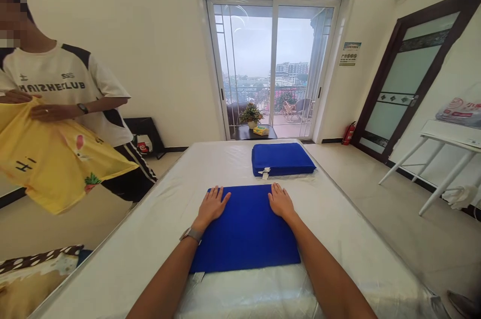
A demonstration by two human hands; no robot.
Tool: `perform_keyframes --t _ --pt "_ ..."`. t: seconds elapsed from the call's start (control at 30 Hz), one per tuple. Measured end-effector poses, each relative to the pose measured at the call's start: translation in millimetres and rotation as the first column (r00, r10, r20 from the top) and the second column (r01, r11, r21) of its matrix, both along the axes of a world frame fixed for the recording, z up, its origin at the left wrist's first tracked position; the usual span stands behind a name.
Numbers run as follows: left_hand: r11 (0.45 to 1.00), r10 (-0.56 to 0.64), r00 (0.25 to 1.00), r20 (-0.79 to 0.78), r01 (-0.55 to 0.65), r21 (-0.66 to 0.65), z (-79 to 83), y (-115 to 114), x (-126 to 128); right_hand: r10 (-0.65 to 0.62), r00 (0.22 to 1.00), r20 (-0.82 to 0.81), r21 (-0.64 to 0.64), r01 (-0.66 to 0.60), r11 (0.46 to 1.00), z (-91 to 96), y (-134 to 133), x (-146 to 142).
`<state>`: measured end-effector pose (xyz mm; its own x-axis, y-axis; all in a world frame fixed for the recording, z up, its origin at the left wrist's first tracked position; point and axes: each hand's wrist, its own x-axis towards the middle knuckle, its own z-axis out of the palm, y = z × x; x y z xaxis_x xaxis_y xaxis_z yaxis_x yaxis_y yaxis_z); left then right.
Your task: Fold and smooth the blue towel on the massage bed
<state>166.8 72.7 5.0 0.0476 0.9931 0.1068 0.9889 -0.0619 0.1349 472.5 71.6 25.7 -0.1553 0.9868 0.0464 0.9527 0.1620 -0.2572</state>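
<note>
A folded blue cloth (246,231) lies flat on the white mattress (150,239) in front of me. My left hand (211,205) rests flat on its far left corner, fingers spread, holding nothing. My right hand (280,201) lies flat on its far right corner, fingers stretched out too. Beyond them a second, thicker stack of folded blue cloth (281,158) sits near the mattress's far end, a white tag at its front edge.
At the left stands a person in a white T-shirt (63,83) holding up a yellow shirt (48,158). A white table (447,143) stands at the right. Glass balcony doors (272,68) are behind the mattress, with a small plant (251,114) and a red fire extinguisher (349,133).
</note>
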Motion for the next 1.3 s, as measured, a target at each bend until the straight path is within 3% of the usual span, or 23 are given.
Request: perform_keyframes --t 0.13,0.33,0.57,0.77,0.97,1.03,1.1,1.23,1.3 --pt "0.997 0.077 0.996 0.044 -0.078 0.019 -2.4 -11.1 -29.5 -0.008 1.0 0.013 0.017 0.008 1.0 -3.3 2.8 0.4" --pt "0.996 0.084 0.991 0.103 -0.087 0.02 3.6 -16.3 -21.9 -0.018 0.999 0.032 0.021 0.017 1.0 -1.4 2.2 -2.3" --pt "0.996 0.086 0.988 0.125 -0.088 0.005 6.3 -18.2 -23.7 0.003 0.983 0.183 0.106 -0.023 0.994 13.5 -17.3 -12.1" --pt "0.996 0.09 0.992 0.092 -0.091 0.002 2.6 -13.9 -21.9 -0.044 0.996 0.082 -0.003 0.044 0.999 5.1 -39.5 -12.8" --pt "0.992 0.123 0.992 0.032 -0.123 0.009 11.8 -18.2 -26.4 -0.05 0.998 0.038 -0.017 0.051 0.999 2.5 -42.3 -12.1" --pt "0.993 0.094 0.996 -0.004 -0.093 0.072 16.8 -23.9 -15.5 -0.047 0.999 0.026 -0.013 0.047 0.999 2.8 -42.0 -12.4" --pt "0.994 -0.034 0.999 -0.013 0.035 0.102 21.3 -32.3 10.8 -0.043 0.999 0.011 -0.01 0.044 0.999 2.0 -41.9 -12.4" --pt "0.918 -0.396 0.918 0.023 0.395 0.029 26.3 -49.9 97.6 -0.034 0.999 0.027 0.021 0.033 0.999 -1.8 -42.5 -9.6" --pt "0.878 -0.48 0.876 0.052 0.479 0.026 26.7 -54.3 138.3 -0.009 0.999 0.053 0.038 0.007 0.999 -3.7 -43.0 -7.1"
